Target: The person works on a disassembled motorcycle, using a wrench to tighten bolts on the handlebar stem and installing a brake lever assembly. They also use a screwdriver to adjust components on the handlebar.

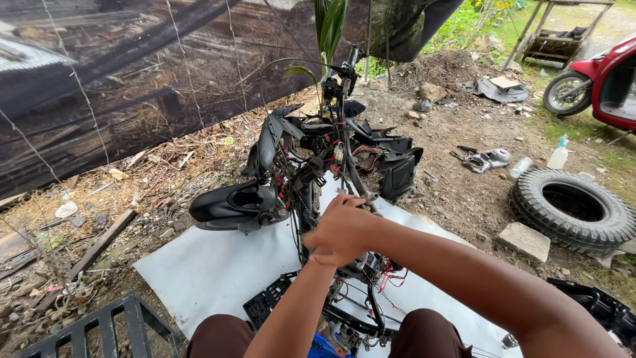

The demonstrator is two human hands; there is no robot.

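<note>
Strip-down work on a scooter frame (311,156) is the step in hand, judging by the bare wiring and missing panels. The frame stands at the middle of the view on a white sheet (205,268).

At 8 o'clock lies a dark metal grate (99,325), with a wooden plank (99,245) just above it among the litter. Black netting (132,79) closes off the whole side from 9 to 11 o'clock. The black front fender (232,205) juts out toward 9 o'clock, near the hands.

At the centre both hands meet. The left hand (323,250) is balled into a fist under the other; what it grips is hidden. The right hand (350,222) is curled tight around a bare metal tube (369,197) whose end pokes out toward 1 o'clock. Red and black wires (387,282) hang loose right below the wrists.

Any pull or twist here would call for a steady grip and care for those wires, which look easy to snag.

At 3 o'clock a concrete block (523,240) and a worn tyre (573,209) lie on the dirt, well apart from the frame. A black panel (596,305) sits at 4 o'clock and a red scooter (603,79) at 2 o'clock. Open room lies mainly on the sheet toward 8 o'clock and on the dirt between frame and tyre.
</note>
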